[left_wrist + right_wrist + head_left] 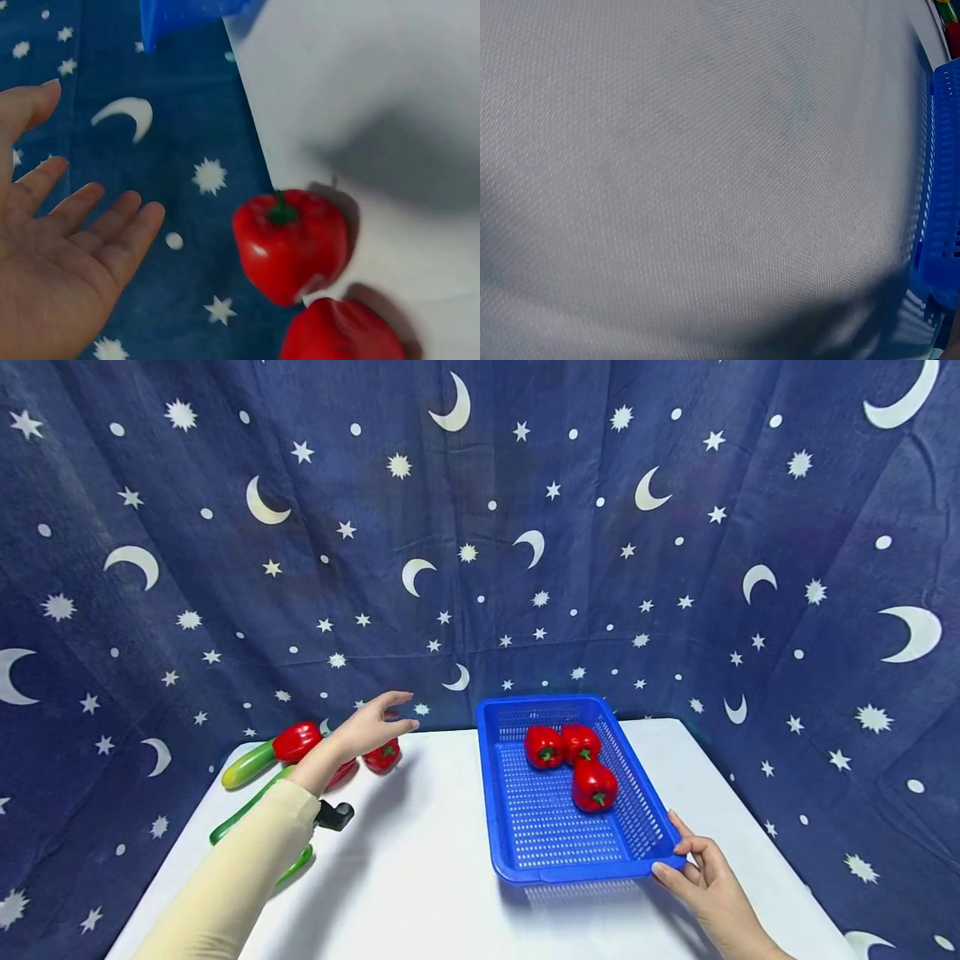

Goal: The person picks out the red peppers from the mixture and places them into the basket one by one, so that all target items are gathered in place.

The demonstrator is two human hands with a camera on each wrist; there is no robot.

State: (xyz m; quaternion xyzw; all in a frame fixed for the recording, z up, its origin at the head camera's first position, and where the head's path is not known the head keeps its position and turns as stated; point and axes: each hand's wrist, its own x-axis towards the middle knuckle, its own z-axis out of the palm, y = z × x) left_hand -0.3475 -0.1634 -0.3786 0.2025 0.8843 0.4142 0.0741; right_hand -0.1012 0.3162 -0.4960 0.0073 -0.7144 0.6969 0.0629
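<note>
Nearest, the right hand (708,893) pinches the near right corner of the blue basket (577,871) between thumb and fingers, probably to steady it. The basket stretches toward the far edge of the white table (435,835); inside, three red peppers (594,786) gather toward its far right, where the walls should stop them rolling off. The left hand (372,727), spread and holding nothing, hangs near another pepper (382,757) by the far edge. A cucumber (247,766) lies toward the table's far left corner.
</note>
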